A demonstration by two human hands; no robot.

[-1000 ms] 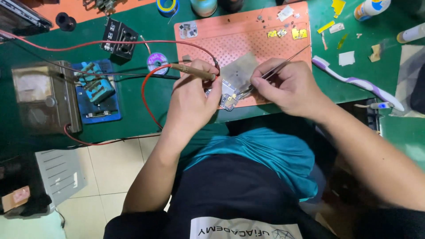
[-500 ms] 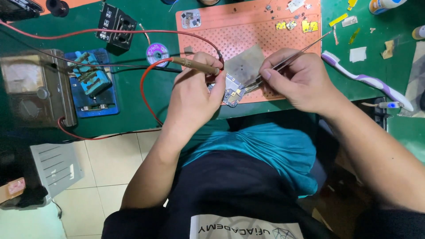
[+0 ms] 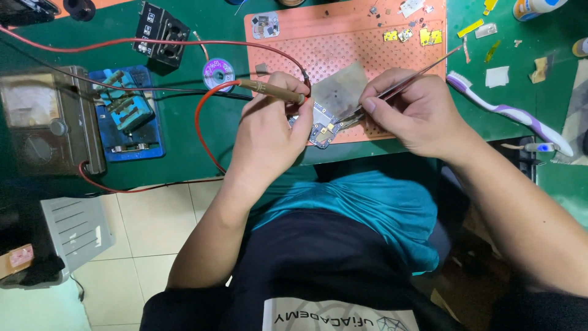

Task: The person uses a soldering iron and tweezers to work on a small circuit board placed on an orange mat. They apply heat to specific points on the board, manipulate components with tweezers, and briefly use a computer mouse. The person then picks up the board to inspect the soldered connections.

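Observation:
My left hand grips a brown soldering iron with a red cord, its tip pointing at a small dark circuit board. The board lies at the near edge of an orange perforated mat. My right hand holds thin metal tweezers, whose tips touch the board from the right. A grey square metal shield lies on the mat just behind the board. My hands are close together, almost touching over the board.
A grey meter box and a blue board holder sit at left. Behind them are a black block and a solder spool. A purple-white toothbrush lies at right. Small yellow parts dot the mat's far edge.
The view has shifted slightly, so the bench sits higher in the frame. Both hands stay over the board with the same tools; the iron and tweezers have barely moved.

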